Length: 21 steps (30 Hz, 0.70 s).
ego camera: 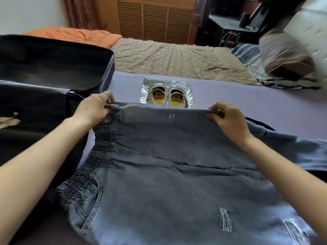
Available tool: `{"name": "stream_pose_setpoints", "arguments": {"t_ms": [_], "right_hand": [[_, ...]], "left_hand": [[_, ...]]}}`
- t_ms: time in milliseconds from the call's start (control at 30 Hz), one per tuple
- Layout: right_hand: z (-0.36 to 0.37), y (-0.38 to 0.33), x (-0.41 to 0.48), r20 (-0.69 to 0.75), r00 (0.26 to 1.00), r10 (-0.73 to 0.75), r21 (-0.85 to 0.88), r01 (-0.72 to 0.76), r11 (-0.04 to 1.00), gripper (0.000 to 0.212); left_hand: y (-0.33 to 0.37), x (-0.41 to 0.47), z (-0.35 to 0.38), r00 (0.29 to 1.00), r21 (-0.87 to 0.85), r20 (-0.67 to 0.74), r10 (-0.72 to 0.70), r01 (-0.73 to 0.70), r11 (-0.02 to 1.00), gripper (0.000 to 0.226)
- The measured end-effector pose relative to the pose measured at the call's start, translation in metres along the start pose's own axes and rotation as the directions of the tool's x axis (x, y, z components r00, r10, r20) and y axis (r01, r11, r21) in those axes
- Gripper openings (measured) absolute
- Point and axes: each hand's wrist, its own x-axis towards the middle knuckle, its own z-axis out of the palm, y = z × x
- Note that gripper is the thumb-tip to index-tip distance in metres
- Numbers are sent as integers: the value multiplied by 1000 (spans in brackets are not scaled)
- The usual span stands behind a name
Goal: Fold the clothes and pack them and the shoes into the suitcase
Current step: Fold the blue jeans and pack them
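Blue jeans with an elastic waistband and ripped patches lie spread in front of me on the purple mat. My left hand grips the far folded edge of the jeans at the left. At the right end of that edge my right hand pinches the denim. The edge is lifted off the mat. Beyond it a pair of small white shoes sits on a clear plastic bag. The open dark suitcase lies at the left, its lining showing.
A bed with a beige patterned sheet runs behind the mat. An orange blanket lies at the back left. A pillow and striped bedding are piled at the right. A beige cloth lies in the near half of the suitcase.
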Motion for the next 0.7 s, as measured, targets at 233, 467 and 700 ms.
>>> {"name": "stream_pose_setpoints", "arguments": {"t_ms": [233,467,700], "right_hand": [[-39,-21,-99,-32,996,-82,37,84,996,12],[-46,-39,-201,63,984,-164,-9,165,986,14],[-42,-44,-261,61,980,-190,-33,192,981,5]], "left_hand": [[7,-81,-27,968,-43,106,225,-222,974,34],[-1,-158,-20,914,185,148,378,-401,897,40],[-3,-208,-7,846,213,151,512,-533,818,48]]}}
